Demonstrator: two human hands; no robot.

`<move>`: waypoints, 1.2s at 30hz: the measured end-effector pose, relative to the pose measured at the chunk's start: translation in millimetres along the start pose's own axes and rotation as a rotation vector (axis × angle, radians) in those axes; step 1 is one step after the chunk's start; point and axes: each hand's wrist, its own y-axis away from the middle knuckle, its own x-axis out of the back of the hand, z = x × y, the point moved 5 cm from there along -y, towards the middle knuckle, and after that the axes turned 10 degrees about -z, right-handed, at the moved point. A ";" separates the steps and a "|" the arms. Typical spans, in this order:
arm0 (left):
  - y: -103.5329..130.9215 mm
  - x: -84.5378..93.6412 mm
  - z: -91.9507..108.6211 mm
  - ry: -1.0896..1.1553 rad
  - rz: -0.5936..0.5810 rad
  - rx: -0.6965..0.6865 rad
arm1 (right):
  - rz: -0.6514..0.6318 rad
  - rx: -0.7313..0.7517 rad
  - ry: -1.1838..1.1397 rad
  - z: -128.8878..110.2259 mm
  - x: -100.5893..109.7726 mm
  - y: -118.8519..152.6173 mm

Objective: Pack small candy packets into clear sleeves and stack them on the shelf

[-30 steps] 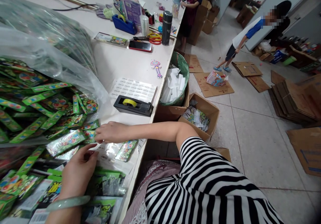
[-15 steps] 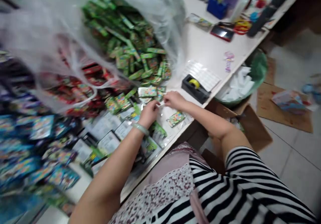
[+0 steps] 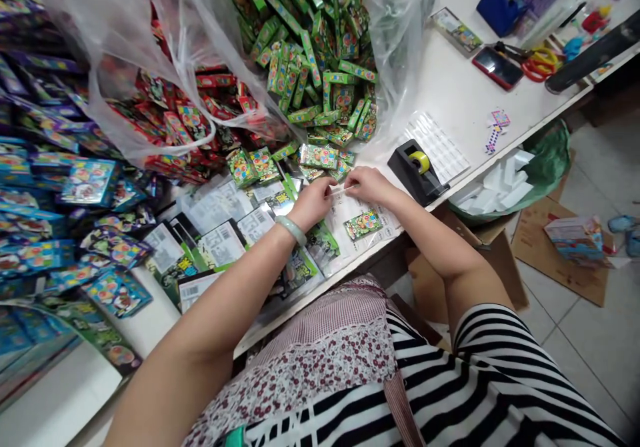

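My left hand (image 3: 316,201), with a pale bangle (image 3: 291,229) at its wrist, pinches one end of a thin whitish strip (image 3: 339,191). At the strip's other end, the fingers of my right hand (image 3: 369,185) are closed on it. Whether it is the edge of a plastic bag or a loose piece cannot be made out. Just below lies a small green patterned packet (image 3: 363,224) on clear printed plastic (image 3: 383,235). Beyond my fingers are several small green boxes (image 3: 318,156). Flat printed packs with barcodes (image 3: 220,243) lie beside my left forearm.
Plastic bags hold heaps of green boxes (image 3: 310,60) and red boxes (image 3: 185,117). Blue boxes (image 3: 90,181) pile up at left. A black tape dispenser (image 3: 415,173) stands by my right wrist. Further right are a phone (image 3: 497,68), scissors (image 3: 541,61) and a green-lined bin (image 3: 547,160).
The view has shifted and sharpened, so the table's things appear further right and my hands slightly higher. Both hands still pinch the strip, and the small green packet stays below them.
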 end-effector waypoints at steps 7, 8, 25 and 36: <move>-0.3 0.0 3.7 -0.036 -0.016 -0.018 | -0.028 -0.043 -0.122 -1.4 -0.5 2.2; -0.7 0.0 3.9 -0.039 -0.017 -0.017 | -0.031 -0.049 -0.127 -1.2 -0.4 2.0; -3.0 1.7 5.8 -0.019 -0.088 0.047 | 0.124 0.033 -0.015 -3.0 -4.1 11.7; -2.4 1.0 5.6 -0.009 -0.085 0.025 | 0.133 -0.014 -0.064 18.0 3.7 23.9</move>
